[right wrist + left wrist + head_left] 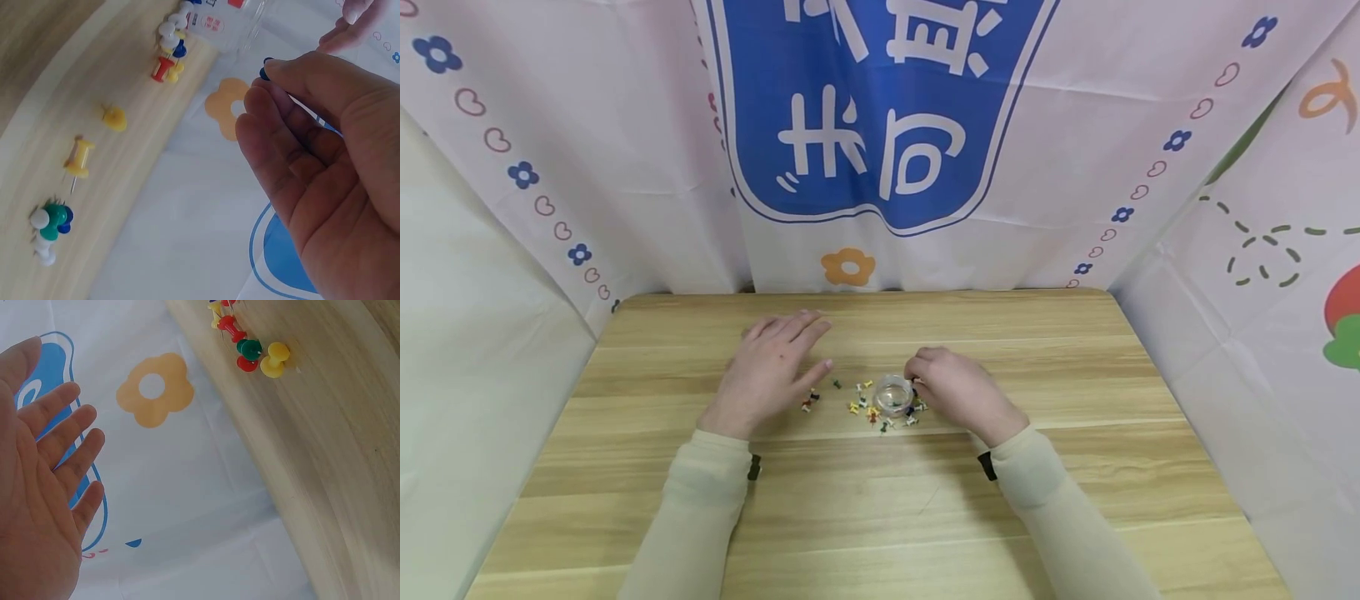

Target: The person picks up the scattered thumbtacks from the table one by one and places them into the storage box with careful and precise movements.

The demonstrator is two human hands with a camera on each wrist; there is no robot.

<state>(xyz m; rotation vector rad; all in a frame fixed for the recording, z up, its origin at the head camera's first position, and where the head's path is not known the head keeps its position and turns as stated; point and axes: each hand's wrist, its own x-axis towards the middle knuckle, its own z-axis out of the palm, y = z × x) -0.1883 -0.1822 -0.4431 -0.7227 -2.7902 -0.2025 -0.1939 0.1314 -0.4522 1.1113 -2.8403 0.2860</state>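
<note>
My right hand (961,390) pinches a dark blue push pin (265,74) between thumb and index finger, beside the round clear plastic jar (240,28). The jar stands upright, with a few pins visible in it in the head view. My left hand (763,379) hovers left of the jar, fingers straight and spread, holding nothing. Below its thumb lie a few loose pins, among them a red pin (806,407). More pins in several colours are scattered close around the jar, including a yellow pin (79,157) and a green pin (55,219).
The wooden table (865,517) ends at a back edge against a white printed curtain (685,233). White cloth walls (1195,333) stand on both sides. In the left wrist view, a yellow pin (275,360) lies beside red and green ones near the table edge.
</note>
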